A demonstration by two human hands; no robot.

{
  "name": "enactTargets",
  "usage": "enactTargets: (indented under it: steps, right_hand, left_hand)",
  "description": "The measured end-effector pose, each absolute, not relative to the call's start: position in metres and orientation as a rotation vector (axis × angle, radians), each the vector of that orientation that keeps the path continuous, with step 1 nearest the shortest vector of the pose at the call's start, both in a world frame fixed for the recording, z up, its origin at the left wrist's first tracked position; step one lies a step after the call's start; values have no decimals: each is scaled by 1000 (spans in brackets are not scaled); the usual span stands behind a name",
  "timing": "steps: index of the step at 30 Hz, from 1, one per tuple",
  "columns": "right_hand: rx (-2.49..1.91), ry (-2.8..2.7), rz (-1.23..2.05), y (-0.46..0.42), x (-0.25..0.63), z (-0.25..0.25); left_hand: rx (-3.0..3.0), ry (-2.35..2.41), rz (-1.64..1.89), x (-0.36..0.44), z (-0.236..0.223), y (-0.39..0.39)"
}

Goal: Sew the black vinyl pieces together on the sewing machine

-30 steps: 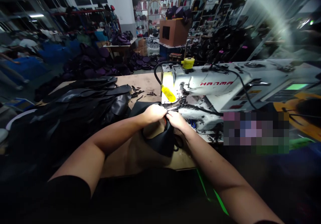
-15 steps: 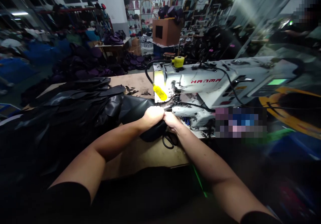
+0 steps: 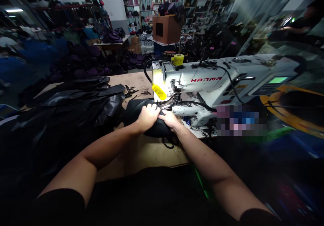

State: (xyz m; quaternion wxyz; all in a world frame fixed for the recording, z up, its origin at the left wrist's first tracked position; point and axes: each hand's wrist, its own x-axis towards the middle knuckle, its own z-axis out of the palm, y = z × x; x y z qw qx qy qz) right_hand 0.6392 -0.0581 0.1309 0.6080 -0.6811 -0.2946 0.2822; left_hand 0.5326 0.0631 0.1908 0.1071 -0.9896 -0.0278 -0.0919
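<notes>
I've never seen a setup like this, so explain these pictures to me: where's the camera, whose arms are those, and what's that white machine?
A camera worn on a person's head took these, looking forward and down, so the bare arms are the wearer's own. The left hand and right hand hold a black leather-like piece on a wooden table, beside a white HANMA sewing machine. A stack of black sheets lies to the left.
</notes>
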Motion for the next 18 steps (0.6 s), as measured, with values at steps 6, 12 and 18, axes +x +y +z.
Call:
enactTargets:
  steps: [6, 12, 18]
  right_hand:
    - [-1488, -563, 797, -61, 632, 130]
    - [-1644, -716, 568, -54, 635, 121]
    - [-1851, -805, 337, -44, 645, 114]
  left_hand:
    - [-2901, 188, -120, 523, 208, 96]
    - [-2893, 392, -75, 528, 221, 94]
    - [-3218, 76, -242, 552, 191, 53]
